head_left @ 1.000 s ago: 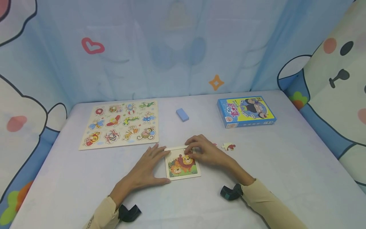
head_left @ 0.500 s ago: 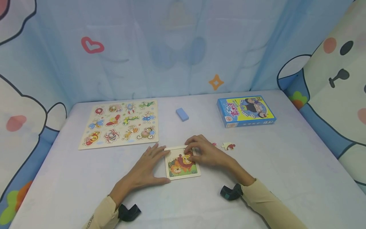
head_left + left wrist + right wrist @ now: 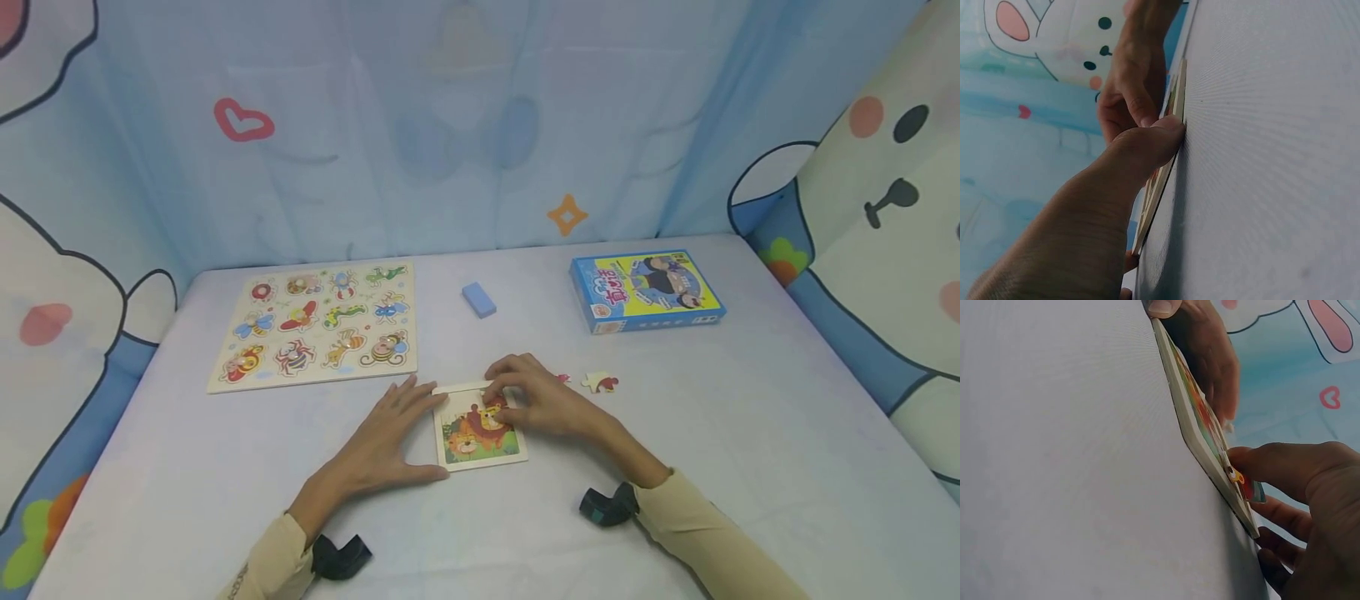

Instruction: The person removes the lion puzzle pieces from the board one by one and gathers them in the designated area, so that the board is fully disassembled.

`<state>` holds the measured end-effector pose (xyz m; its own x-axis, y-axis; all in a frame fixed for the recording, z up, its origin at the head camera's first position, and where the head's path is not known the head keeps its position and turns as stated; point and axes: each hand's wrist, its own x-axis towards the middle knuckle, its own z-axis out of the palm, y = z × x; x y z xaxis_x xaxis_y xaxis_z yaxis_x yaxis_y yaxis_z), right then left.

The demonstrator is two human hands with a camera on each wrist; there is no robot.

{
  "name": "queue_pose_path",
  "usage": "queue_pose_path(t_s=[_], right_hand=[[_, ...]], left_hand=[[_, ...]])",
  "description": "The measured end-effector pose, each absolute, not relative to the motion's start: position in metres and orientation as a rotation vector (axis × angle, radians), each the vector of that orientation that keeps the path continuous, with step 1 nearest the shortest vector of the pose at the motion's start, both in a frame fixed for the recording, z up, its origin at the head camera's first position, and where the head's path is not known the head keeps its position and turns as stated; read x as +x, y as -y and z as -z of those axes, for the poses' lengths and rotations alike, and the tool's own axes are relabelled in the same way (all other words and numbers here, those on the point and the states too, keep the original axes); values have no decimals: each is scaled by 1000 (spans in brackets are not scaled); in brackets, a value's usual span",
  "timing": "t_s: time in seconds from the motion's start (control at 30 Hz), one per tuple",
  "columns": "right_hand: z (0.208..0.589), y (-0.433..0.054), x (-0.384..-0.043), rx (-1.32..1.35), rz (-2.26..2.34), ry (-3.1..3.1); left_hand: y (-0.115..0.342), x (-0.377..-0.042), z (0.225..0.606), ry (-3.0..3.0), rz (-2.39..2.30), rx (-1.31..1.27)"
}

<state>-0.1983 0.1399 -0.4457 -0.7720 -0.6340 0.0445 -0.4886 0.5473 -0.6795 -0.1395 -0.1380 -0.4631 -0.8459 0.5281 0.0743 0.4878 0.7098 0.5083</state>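
While the left hand [image 3: 381,447] spreads wide against one side of a lion jigsaw tray [image 3: 486,462], the right hand [image 3: 543,400] pinches a puzzle piece [image 3: 1247,486] between thumb and fingers over the other. The nearly square tray shows no clear long axis; its picture stands upright for the person, grass on the near side, and its sides run away from the body with a slight lean to the left. It sits on a white-covered table [image 3: 750,375] between the two hands, left thumb at its near left corner and left fingertips by its far left one. The pinched piece, at the tray's right side, is tilted against the board; its own long axis cannot be made out. A loose jigsaw piece [image 3: 600,382] lies just beyond the right hand, its red-patterned end pointing right. Farther back are an insect puzzle board [image 3: 270,381], a blue block [image 3: 479,300] and a blue-and-yellow box [image 3: 648,293].
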Motion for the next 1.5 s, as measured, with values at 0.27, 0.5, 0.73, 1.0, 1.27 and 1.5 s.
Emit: queue_pose_path(t_s=[0.27,0.5,0.73,1.0,1.27,1.5], right_hand=[[445,-143,-199,-902,1091,-2557],[444,-144,-200,-925,1103,-2545],[446,-149,-201,-877,1117,-2549],[443,-151,-205,-930,1120,-2512],[443,-151,-205,-946,1063,-2525],[444,-152,-205,-951,1086,-2535]], left_hand=[[138,-140,463,-2842,-816,862],[138,-139,463,-2847,-821,862],[137,-139,464,-2852,-820,868],[137,-140,465,-2856,-815,889],[136,-139,462,-2849,-825,880],[136,-139,464,-2850,-809,875]])
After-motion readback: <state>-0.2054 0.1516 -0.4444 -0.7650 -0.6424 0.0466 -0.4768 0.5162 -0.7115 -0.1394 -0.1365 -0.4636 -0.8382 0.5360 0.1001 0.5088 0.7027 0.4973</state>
